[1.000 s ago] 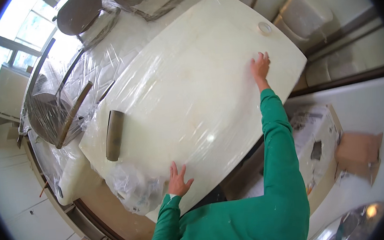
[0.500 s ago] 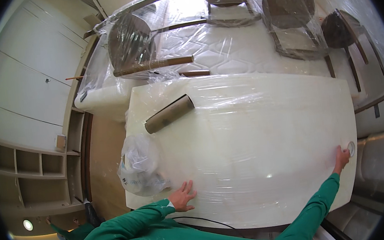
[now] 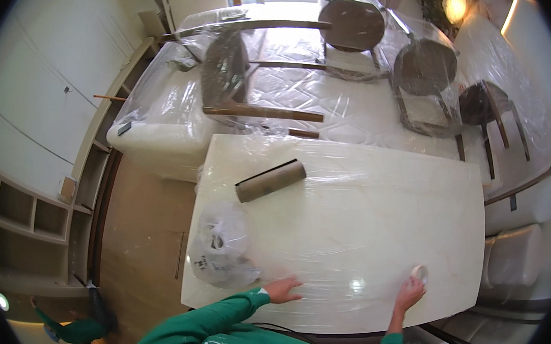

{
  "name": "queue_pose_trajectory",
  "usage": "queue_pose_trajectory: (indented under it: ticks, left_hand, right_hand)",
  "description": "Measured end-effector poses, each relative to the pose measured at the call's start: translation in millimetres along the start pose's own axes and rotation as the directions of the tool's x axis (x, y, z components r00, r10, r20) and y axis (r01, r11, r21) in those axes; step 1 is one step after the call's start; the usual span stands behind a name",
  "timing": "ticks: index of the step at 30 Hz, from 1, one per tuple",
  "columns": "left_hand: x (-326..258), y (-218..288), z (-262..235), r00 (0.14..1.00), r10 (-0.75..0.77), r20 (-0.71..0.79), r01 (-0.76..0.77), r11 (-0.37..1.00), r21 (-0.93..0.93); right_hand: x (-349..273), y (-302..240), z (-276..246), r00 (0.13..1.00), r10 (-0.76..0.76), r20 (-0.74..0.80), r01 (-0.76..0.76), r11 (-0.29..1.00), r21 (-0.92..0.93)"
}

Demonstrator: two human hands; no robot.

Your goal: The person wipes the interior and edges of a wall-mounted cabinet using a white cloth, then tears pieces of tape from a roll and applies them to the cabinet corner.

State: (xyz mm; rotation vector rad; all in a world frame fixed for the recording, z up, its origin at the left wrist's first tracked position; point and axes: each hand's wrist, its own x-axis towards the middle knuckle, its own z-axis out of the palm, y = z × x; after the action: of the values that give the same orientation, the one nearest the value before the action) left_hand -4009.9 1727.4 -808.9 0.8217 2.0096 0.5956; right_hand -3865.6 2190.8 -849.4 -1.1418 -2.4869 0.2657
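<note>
Roll of tape (image 3: 419, 273), pale, ring-shaped: we are finding it right of centre in the lower half of the frame, above the tabletop (image 3: 422, 205). Right hand (image 3: 409, 294): pinching the roll's lower edge between thumb and fingers, as far as we are making out. Governing relation: the roll is sitting at the fingertips, up and slightly right of that hand; its visible oval is running roughly up and down the frame. The right hand is by far the nearer.

Left hand (image 3: 282, 290), lower centre: fingers spread, holding nothing, lying well left of the roll, just beside a translucent plastic bag (image 3: 219, 242). Whether it is pressing on the clear film (image 3: 315, 255), we are unable to tell.

Also listing: brown cardboard tube (image 3: 271, 180), centre, slanting up rightward; film-wrapped chair (image 3: 425, 67), upper right.
</note>
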Motion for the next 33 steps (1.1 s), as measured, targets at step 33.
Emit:
queue_pose_trajectory:
  ticks: [33]
  left_hand:
    - [-781.6, -346.5, -103.0, 0.872, 0.272, -0.407, -0.475, 0.271, -0.837]
  right_hand:
    - [-528.2, -850.0, 37.4, 0.214, -0.601, 0.770, -0.486, 0.618, 0.618]
